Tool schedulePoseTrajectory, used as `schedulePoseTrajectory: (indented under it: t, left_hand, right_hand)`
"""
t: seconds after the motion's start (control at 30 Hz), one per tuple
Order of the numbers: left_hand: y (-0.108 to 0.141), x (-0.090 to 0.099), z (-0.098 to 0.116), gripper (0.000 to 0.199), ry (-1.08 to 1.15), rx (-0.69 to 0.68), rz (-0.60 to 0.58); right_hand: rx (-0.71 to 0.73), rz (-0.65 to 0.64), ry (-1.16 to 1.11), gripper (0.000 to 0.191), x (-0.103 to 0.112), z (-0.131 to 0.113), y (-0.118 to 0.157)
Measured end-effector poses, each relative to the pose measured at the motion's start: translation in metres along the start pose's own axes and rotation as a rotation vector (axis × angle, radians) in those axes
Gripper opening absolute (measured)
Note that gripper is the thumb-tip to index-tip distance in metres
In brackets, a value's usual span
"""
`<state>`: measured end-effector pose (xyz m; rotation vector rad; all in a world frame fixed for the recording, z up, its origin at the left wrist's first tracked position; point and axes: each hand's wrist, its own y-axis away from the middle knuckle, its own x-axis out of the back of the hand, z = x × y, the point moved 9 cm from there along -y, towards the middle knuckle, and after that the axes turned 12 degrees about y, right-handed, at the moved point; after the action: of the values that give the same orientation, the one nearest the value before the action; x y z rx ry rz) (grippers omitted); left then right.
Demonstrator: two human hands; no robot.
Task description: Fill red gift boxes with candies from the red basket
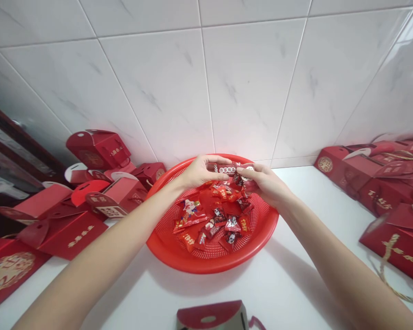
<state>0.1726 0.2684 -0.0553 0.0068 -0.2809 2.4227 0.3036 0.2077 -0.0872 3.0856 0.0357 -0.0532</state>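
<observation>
Seen from a head-worn camera looking down, two bare hands meet over the far side of a round red plastic basket [211,267], which stands on a white table [306,181] against a wall of pale marbled tiles [165,101]. The left hand [208,170] has its grip closed, thumb and fingers pinching a slim red packet [227,169] printed with a row of white discs. The right hand [266,182] also has a closed grip, on a dark red wrapped piece [250,184] right beside that packet; whether the two are joined cannot be told.

Below the hands, small wrapped sweets [232,223] in red, orange-red and dark brown lie scattered over the basket's perforated floor. A larger flat red packet [192,213], with a white figure printed on it, lies among them toward the left.

Red gift boxes [79,236] with gold lettering and rounded flaps crowd the left side, some stacked on others. More red boxes [385,183] line the right — a twisted cord handle [387,256] hangs from the nearest one and trails on the table. At the bottom edge, nearest the wearer, one further box [211,316] is partly cut off by the view.
</observation>
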Motion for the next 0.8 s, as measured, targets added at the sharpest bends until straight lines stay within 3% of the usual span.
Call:
schedulePoseTrajectory:
  t: [0.17, 0.37, 0.57, 0.8]
  left_hand:
    - [0.001, -0.008, -0.002, 0.048, -0.008, 0.043, -0.068]
    - [0.001, -0.009, 0.004, 0.043, -0.063, -0.015, -0.052]
    - [0.001, -0.013, -0.002, 0.047, -0.013, 0.01, -0.103]
    - [0.001, -0.011, -0.008, 0.041, -0.156, 0.039, -0.1]
  right_hand:
    - [0.015, 0.03, 0.065, 0.022, 0.001, -0.003, 0.003]
    - [0.026, 0.046, 0.066, 0.02, 0.003, -0.004, 0.003]
    - [0.023, 0.117, 0.037, 0.018, 0.009, -0.005, 0.002]
    - [0.016, 0.123, 0.069, 0.015, 0.008, -0.004, 0.003]
